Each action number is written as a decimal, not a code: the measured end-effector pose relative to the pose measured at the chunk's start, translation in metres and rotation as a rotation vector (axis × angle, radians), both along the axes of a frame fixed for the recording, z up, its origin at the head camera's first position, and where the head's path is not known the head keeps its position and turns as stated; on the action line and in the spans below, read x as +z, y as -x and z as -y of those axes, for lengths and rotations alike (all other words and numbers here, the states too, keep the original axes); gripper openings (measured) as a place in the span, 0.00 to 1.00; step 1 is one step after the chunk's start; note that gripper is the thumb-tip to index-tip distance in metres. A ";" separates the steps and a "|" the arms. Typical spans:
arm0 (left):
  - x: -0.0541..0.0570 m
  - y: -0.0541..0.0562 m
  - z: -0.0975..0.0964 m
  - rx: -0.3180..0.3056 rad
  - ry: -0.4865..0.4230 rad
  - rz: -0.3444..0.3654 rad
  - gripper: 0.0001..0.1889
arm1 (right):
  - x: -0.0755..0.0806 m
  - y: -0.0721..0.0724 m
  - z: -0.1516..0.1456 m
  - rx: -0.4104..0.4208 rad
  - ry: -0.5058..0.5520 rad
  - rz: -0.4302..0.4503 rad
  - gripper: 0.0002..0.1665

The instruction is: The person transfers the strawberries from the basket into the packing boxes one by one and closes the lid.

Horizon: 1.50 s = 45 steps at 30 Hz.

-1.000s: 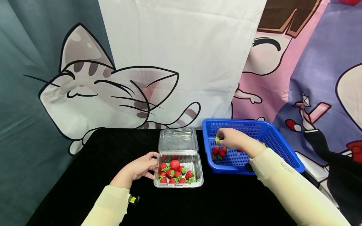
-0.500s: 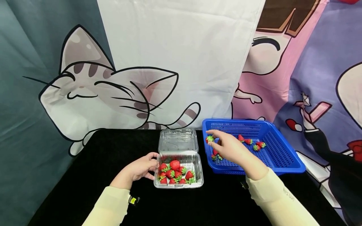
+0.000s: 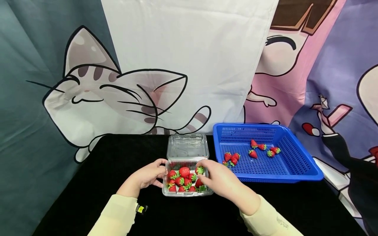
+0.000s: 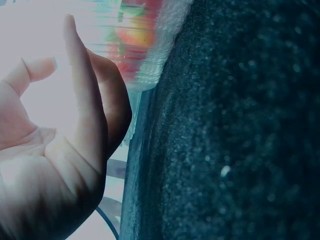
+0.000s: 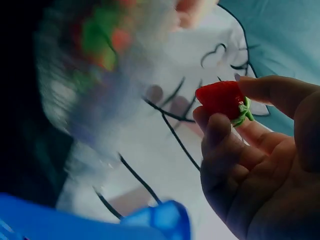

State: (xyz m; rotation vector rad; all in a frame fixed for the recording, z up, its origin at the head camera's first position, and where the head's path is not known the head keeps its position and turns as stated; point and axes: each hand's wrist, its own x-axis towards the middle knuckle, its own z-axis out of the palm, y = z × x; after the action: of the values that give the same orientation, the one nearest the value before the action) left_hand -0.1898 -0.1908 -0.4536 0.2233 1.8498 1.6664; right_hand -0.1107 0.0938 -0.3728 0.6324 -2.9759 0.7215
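My right hand (image 3: 221, 180) is over the right side of a clear plastic clamshell box (image 3: 187, 193) and pinches a strawberry (image 5: 220, 100) between thumb and fingertips. Its green leaves show in the right wrist view. Several red strawberries (image 3: 184, 171) lie inside the box, mostly toward its left and front. At the box's left wall rests my left hand (image 3: 149, 175), its fingers spread along the side and rim. In the left wrist view, that hand's extended finger (image 4: 82, 75) reaches beside the ribbed plastic wall.
A blue perforated basket (image 3: 295, 178) stands to the right with several strawberries (image 3: 253, 154) on its floor. The box's lid (image 3: 187, 146) lies folded back behind it. Black cloth (image 3: 124, 147) covers the table, and a cartoon-printed curtain (image 3: 189, 39) hangs behind.
My right hand has lifted a strawberry out of the blue basket and carried it left and toward me, over the clear box. The left hand has stayed beside the box.
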 end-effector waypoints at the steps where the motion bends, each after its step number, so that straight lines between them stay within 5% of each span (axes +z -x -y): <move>1: -0.001 0.000 0.000 0.002 -0.001 0.001 0.31 | -0.005 0.001 0.002 0.009 -0.016 -0.007 0.17; 10: -0.006 0.000 -0.002 0.010 -0.011 0.001 0.29 | -0.034 0.004 0.012 0.043 -0.135 -0.163 0.18; 21: -0.002 0.000 -0.001 0.009 -0.005 0.003 0.30 | -0.057 0.014 0.018 -0.035 -0.084 -0.286 0.14; 35: 0.001 0.001 0.000 0.011 0.003 0.005 0.30 | -0.055 0.017 0.021 -0.140 -0.129 -0.116 0.14; 45: -0.002 0.002 -0.002 0.010 0.002 0.004 0.29 | -0.058 0.017 0.021 -0.149 -0.139 -0.123 0.16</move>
State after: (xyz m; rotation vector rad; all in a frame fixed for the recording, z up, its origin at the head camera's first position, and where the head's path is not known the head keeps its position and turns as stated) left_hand -0.1913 -0.1883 -0.4555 0.2103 1.8522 1.6709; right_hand -0.1280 0.0726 -0.4308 0.4362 -2.9370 0.4525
